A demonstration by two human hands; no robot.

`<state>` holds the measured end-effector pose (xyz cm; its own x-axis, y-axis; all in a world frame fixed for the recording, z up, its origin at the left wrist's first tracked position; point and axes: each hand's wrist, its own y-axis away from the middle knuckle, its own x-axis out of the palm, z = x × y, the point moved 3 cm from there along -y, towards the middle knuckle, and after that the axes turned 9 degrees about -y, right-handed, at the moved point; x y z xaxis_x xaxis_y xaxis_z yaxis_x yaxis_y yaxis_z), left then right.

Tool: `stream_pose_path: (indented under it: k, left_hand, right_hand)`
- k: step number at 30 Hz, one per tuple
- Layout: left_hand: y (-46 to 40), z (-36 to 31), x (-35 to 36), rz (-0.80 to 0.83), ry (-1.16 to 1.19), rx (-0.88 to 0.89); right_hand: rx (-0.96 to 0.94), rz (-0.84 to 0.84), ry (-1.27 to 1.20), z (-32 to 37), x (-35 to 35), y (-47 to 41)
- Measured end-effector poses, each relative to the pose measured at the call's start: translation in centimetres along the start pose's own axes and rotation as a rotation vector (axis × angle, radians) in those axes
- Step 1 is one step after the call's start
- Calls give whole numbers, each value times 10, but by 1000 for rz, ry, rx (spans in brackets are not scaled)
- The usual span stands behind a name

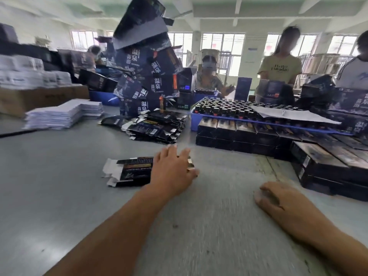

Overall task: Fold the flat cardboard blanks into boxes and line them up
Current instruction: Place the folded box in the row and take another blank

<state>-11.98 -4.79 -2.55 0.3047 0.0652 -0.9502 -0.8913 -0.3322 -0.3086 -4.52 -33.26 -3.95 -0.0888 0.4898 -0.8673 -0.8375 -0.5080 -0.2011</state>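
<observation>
A flat black cardboard blank (131, 172) with white flaps lies on the grey table (59, 186) in front of me. My left hand (172, 170) lies over its right end with fingers spread and fairly straight, touching it. My right hand (278, 198) rests on the table to the right, fingers loosely curled, holding nothing. A pile of more flat black blanks (157, 126) sits farther back at the centre. Folded black boxes (249, 136) stand lined up in rows to the right, and more of them (328, 166) reach toward the near right.
A blue tray of dark bottles (229, 108) stands behind the box rows. A leaning tower of dark printed cartons (147, 76) rises at the centre back. White paper stacks (63, 114) lie at left. People (280, 62) stand across the table.
</observation>
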Motion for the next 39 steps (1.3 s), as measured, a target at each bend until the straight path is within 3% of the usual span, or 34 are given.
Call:
stream_pose_path:
  k: [3, 7, 23, 29, 33, 39]
  left_hand:
    - [-6, 34, 8, 221, -3, -83]
    - [-4, 49, 11, 360, 22, -90]
    - [4, 59, -4, 412, 40, -67]
    - [1, 67, -3, 324, 41, -119]
    - [-1, 56, -17, 98, -72, -91]
    - [14, -18, -37, -143, -122, 207]
  right_hand:
    - [-13, 36, -25, -1, 0, 7]
    - [-22, 40, -33, 0, -2, 11]
    - [-47, 61, -63, -8, -2, 13]
    - [-54, 59, -45, -7, -1, 12]
    - [-65, 52, -37, -8, -1, 13]
    - [-57, 6, -154, -2, -8, 15]
